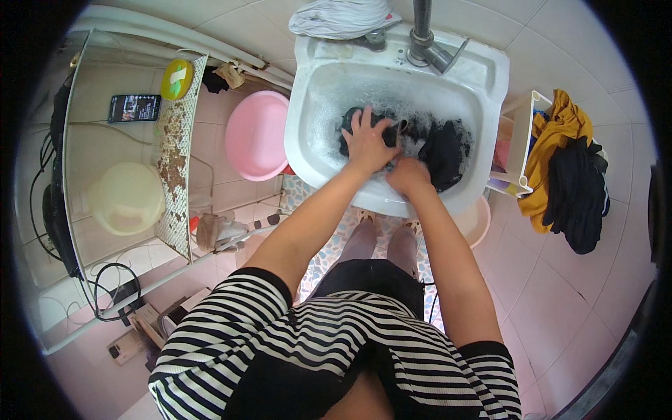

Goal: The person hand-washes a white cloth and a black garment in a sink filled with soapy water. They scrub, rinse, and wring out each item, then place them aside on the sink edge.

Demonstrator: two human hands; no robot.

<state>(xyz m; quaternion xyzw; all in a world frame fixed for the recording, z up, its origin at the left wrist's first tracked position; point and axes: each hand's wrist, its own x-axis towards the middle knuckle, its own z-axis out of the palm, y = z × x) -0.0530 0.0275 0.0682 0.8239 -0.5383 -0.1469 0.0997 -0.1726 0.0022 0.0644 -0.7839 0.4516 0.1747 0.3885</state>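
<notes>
A white washbasin [485, 157] holds sudsy water and a wet black garment [446, 152] that spreads across its middle and right side. On the left part of that dark cloth rests my left hand [369, 143], palm down, its fingers spread apart. My right hand [409, 174] is bent inward at the front of the basin, just right of the left hand. Its fingers dip into foam beside the cloth, and their tips are hidden, so their grip does not show. A thin strap or edge of the fabric runs near the left thumb.
A metal faucet [433, 50] rises behind the basin beside a white cloth bundle [341, 20]. Left are a pink basin [257, 136] and a rusty shelf [176, 157] with a phone [134, 108]. Mustard cloth [556, 152] and black cloth [576, 194] hang over a right-hand rack [529, 142].
</notes>
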